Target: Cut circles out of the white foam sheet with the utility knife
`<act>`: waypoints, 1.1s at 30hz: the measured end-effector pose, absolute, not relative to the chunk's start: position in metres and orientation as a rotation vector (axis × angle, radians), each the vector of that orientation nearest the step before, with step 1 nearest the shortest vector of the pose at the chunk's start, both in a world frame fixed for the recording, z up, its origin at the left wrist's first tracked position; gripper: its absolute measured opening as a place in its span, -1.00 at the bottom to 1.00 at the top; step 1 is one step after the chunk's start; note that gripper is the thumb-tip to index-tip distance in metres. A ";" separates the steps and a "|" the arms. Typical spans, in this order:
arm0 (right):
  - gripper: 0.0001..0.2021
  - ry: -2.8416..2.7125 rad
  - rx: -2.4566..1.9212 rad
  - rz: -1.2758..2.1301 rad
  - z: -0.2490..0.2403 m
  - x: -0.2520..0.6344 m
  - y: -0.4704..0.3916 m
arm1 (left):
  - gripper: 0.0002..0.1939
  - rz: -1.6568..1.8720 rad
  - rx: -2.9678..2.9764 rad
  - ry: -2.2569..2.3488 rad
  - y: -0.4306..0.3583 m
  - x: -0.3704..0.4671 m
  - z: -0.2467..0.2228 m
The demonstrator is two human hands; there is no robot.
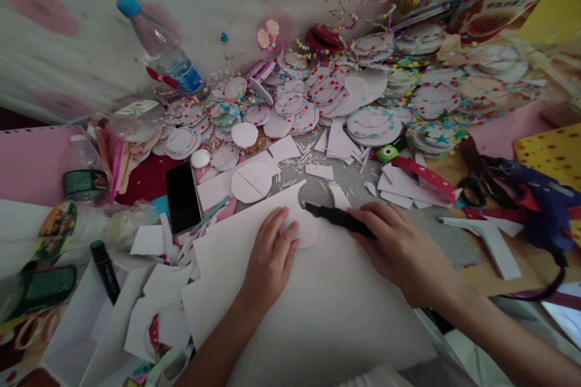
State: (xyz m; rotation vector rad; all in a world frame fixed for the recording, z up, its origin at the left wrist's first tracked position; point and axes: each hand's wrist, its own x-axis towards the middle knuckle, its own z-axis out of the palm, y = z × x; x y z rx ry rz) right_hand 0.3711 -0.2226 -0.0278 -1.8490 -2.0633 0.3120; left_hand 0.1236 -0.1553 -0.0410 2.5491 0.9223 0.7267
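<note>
A large white sheet (336, 296) lies in front of me, partly over a grey mat (454, 242). On its upper part rests a small white rounded piece (306, 228). My left hand (272, 248) presses down on this piece with its fingers spread. My right hand (394, 248) is closed round a black cutter (340, 217), whose tip is at the sheet just above the rounded piece. A curved cut edge shows beside the tip. Beyond the sheet lies a white disc with a line across it (252, 182), among paper scraps (319, 172).
Many decorated white discs (372, 124) are piled along the wall. A bottle with a blue cap (167, 54) stands back left, near a black phone (182, 196). At right are scissors (474, 190) and a blue glue gun (535, 193). A white box (86, 326) stands front left.
</note>
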 end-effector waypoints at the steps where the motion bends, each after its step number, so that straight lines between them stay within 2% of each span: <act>1: -0.71 -2.023 -1.881 0.289 -0.027 0.374 -0.222 | -0.66 0.732 2.540 0.928 -0.155 0.124 -0.041; 3: -0.71 -1.935 -1.927 0.267 -0.025 0.380 -0.223 | -0.69 0.723 2.547 0.944 -0.156 0.125 -0.039; 7: -0.70 -1.835 -1.908 0.321 -0.023 0.385 -0.226 | -0.61 0.695 2.585 0.997 -0.157 0.128 -0.038; 11: -0.73 -1.807 -1.856 0.403 -0.025 0.379 -0.231 | -0.76 0.745 2.601 0.969 -0.158 0.126 -0.039; 14: -0.75 -1.775 -1.799 0.489 -0.026 0.372 -0.233 | -0.62 0.692 2.692 0.926 -0.159 0.126 -0.037; 17: -0.76 -1.690 -1.777 0.551 -0.029 0.365 -0.235 | -0.45 0.483 2.793 0.825 -0.159 0.127 -0.033; 20: -0.73 -1.613 -1.801 0.539 -0.034 0.361 -0.238 | -0.51 0.440 2.815 0.786 -0.160 0.128 -0.032; 28: -0.71 -1.698 -1.844 0.427 -0.044 0.351 -0.244 | -0.80 0.656 2.769 0.855 -0.163 0.127 -0.039; 30: -0.70 -1.733 -1.850 0.377 -0.046 0.349 -0.244 | -0.81 0.688 2.761 0.877 -0.165 0.126 -0.040; 33: -0.70 -1.766 -1.864 0.303 -0.048 0.345 -0.244 | -0.72 0.726 2.731 0.962 -0.166 0.125 -0.041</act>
